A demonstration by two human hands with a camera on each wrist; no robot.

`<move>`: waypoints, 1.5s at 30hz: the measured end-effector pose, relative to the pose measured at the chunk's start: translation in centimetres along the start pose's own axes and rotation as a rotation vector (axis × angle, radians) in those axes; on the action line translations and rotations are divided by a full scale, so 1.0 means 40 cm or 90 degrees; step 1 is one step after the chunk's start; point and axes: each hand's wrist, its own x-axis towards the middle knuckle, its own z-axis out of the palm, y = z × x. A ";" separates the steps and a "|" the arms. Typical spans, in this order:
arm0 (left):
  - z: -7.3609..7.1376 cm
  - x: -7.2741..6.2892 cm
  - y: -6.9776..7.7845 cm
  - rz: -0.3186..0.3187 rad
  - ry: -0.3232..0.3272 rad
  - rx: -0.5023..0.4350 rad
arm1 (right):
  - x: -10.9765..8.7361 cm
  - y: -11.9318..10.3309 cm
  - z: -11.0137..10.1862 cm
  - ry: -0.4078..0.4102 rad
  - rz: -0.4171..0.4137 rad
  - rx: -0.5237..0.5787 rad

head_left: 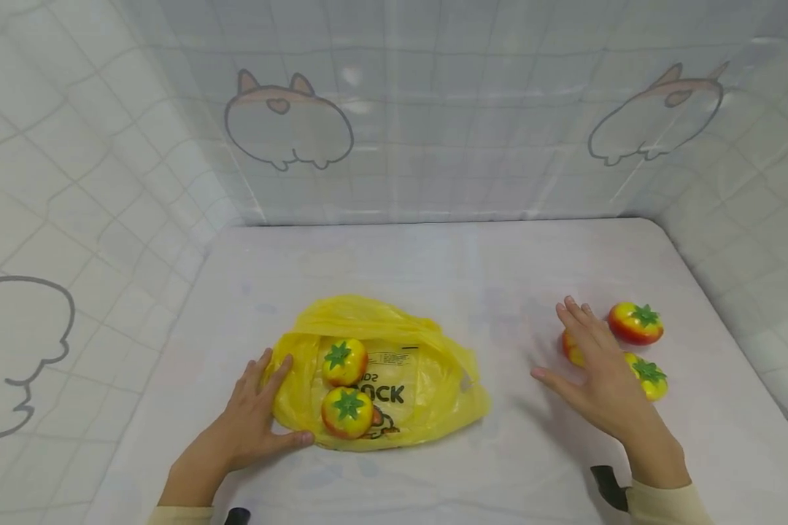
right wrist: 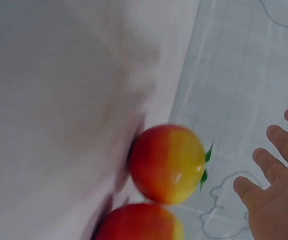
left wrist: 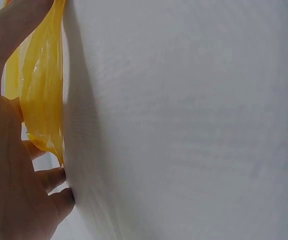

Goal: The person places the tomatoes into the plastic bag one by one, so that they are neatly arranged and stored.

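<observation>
A yellow plastic bag lies flat on the table with its mouth spread wide. Two red-and-yellow tomatoes with green star-shaped tops rest at the bag's left part, one tomato behind the other. My left hand touches the bag's left edge, thumb and fingers spread around it. On the right, my right hand hovers with straight fingers over three more tomatoes, holding nothing. It partly hides one tomato; another sits behind it and a third beside it. The right wrist view shows a tomato apart from the fingers.
The white table has rounded far corners. Tiled-pattern curtains with animal drawings, such as the back curtain, enclose it at the back and both sides. Black straps show at the wrists.
</observation>
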 end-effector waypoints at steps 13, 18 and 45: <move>0.002 0.010 0.019 -0.008 -0.016 -0.002 | -0.073 0.049 -0.046 0.048 0.020 0.007; 0.002 0.005 0.019 -0.011 -0.017 -0.003 | -0.103 0.067 -0.055 0.064 0.035 0.005; -0.009 -0.005 0.010 -0.014 -0.010 0.008 | -0.191 0.095 -0.081 -0.031 0.231 -0.068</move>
